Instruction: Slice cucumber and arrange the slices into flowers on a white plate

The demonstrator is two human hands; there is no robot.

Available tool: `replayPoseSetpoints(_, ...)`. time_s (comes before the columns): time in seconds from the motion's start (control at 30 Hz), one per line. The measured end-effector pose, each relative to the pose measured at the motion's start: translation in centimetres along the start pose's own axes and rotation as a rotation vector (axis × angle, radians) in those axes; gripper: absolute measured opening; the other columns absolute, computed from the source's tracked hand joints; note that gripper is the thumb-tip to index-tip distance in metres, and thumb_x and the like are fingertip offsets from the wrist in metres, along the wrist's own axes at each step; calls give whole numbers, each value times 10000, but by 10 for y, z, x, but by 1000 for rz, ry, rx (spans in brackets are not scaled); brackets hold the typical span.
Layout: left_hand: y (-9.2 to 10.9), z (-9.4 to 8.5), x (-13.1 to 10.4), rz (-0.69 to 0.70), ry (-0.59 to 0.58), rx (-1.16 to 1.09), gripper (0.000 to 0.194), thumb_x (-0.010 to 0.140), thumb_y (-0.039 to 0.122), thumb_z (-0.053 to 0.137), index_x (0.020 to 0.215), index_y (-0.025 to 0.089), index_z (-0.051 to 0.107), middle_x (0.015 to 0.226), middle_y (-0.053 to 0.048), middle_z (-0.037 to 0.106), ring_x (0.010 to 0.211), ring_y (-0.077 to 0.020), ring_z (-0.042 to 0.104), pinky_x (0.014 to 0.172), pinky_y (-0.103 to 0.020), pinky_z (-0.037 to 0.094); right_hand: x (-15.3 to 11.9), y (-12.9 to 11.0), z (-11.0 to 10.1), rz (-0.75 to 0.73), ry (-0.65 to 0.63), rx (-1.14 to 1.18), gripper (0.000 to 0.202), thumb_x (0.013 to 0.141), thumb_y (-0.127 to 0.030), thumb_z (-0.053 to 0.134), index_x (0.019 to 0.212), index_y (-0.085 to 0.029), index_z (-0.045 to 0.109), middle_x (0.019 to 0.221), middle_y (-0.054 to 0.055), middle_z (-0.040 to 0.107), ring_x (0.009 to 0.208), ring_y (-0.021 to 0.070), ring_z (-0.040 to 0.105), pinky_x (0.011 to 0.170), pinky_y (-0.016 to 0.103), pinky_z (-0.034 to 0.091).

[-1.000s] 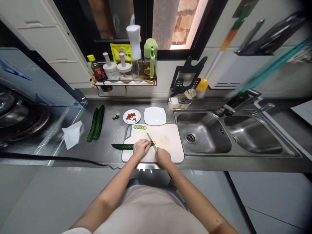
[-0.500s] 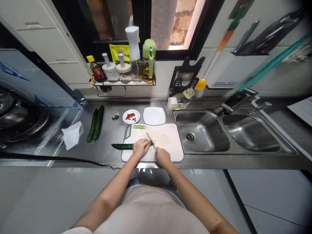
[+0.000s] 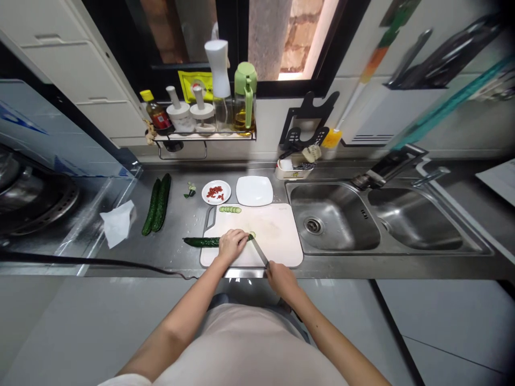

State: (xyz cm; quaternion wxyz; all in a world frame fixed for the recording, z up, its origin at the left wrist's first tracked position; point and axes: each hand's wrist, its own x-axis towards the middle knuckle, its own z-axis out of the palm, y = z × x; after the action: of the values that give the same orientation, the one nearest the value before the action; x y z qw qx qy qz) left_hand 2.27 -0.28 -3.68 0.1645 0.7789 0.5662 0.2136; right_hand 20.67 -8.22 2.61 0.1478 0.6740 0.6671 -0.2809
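On the white cutting board lies a dark green cucumber, its left end past the board's edge. My left hand is closed over its right part. My right hand grips the handle of a knife at the board's front edge, with the blade slanting up and left to the cucumber's cut end. A pale round slice is at the blade's tip. Overlapping cucumber slices form a row near the board's back left.
Behind the board are a plate of red pieces and a white square plate. Two whole cucumbers and a crumpled tissue lie left. A double sink is right. Bottles stand on a rack behind.
My right hand has drawn the knife back toward my body and to the right, so its tip is now by the cucumber's cut end. My left hand has stayed on the cucumber.
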Motion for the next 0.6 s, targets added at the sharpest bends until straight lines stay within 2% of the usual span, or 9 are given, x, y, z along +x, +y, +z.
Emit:
replayPoseSetpoints(0.17,1,-2,1,-20,-19,-20,212,917,335,514,982,291,710,1001,-11,693,951,-161,576,795,-276,421,-11,4,-2,25,-35,32,267,946,-257,393,1063,-154,609,1020,154,690,970,252,650,747,300,414)
replayPoseSetpoints(0.6,2,-5,4,-98,-55,-62,194,869,316,563,1018,277,682,1047,-16,701,981,-184,594,850,-301,439,-17,16,-3,21,-41,90,284,925,-217,387,1069,-171,628,1053,148,689,990,273,640,751,304,409)
